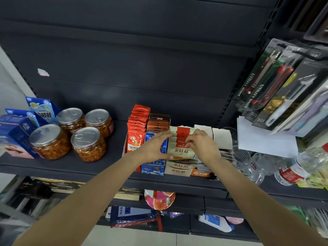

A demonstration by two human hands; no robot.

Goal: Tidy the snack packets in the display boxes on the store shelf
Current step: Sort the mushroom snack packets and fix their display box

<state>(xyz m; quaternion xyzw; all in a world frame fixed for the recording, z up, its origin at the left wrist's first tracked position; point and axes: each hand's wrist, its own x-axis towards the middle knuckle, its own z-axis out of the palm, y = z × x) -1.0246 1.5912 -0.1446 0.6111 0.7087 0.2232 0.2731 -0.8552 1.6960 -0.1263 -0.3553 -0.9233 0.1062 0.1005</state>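
The shelf [99,162] is dark matt metal. The snack packets [181,150] look like smooth, slightly glossy foil or plastic, standing in thin cardboard display boxes [177,172]. The jars [50,142] are clear plastic with shiny metal lids.

Beige packets [181,151] banded red, orange-red packets [137,126] beside (blue-patterned box [153,168] between), dark grey shelf [88,167]
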